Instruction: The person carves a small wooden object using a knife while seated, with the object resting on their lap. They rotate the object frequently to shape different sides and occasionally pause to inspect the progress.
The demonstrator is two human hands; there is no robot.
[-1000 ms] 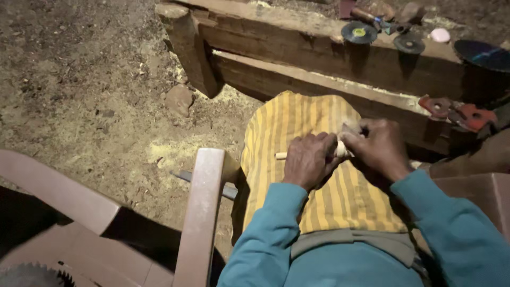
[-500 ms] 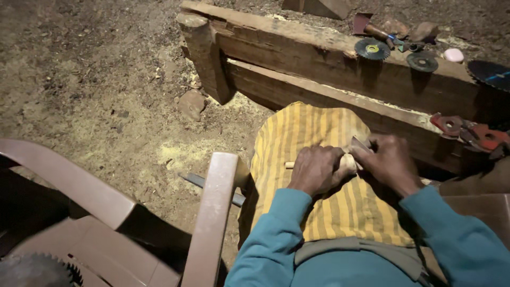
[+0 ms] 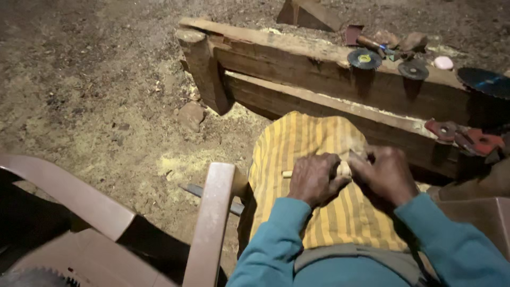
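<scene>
Item: small pale wooden piece (image 3: pixel 344 169), lower centre of frame, resting over our lap on the yellow striped cloth (image 3: pixel 308 159), which likely catches shavings. Our left hand (image 3: pixel 314 179) wraps it, fingers curled tight, steadying a thin stub that juts out to the left. Our right hand (image 3: pixel 387 174) closes on the other end, fingers pressed together. Upper right: cutting discs (image 3: pixel 364 58) set on the timber beam (image 3: pixel 297 58), within reach.

Your left hand (image 3: pixel 314 180) covers most of the pale wooden piece (image 3: pixel 344 169) | toothed disc (image 3: pixel 32 277) cut off at lower left edge | dark disc (image 3: pixel 486 81) cropped at right edge
</scene>
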